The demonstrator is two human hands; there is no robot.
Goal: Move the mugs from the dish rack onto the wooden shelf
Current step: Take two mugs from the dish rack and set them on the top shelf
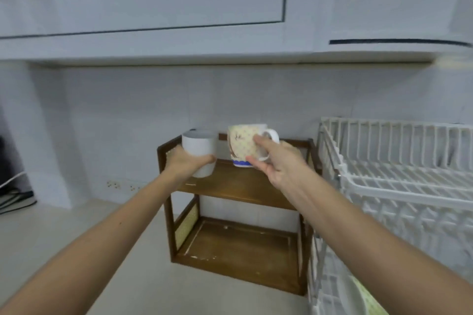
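A plain white mug (198, 147) is held upright in my left hand (185, 162), just above the left end of the wooden shelf's (238, 189) top board. A cream patterned mug (243, 143) with a white handle and a blue base is gripped by my right hand (275, 161); it tilts a little and its base is at or just above the top board, and I cannot tell if it touches. The white dish rack (399, 179) stands right beside the shelf, with no mugs visible in the part I see.
The shelf's lower board (240, 245) holds nothing. A plate (358, 296) rests low in the rack at the bottom right. White cabinets (153, 7) hang overhead. Cables (12, 197) lie at the far left by the tiled wall, which has outlets (122, 185).
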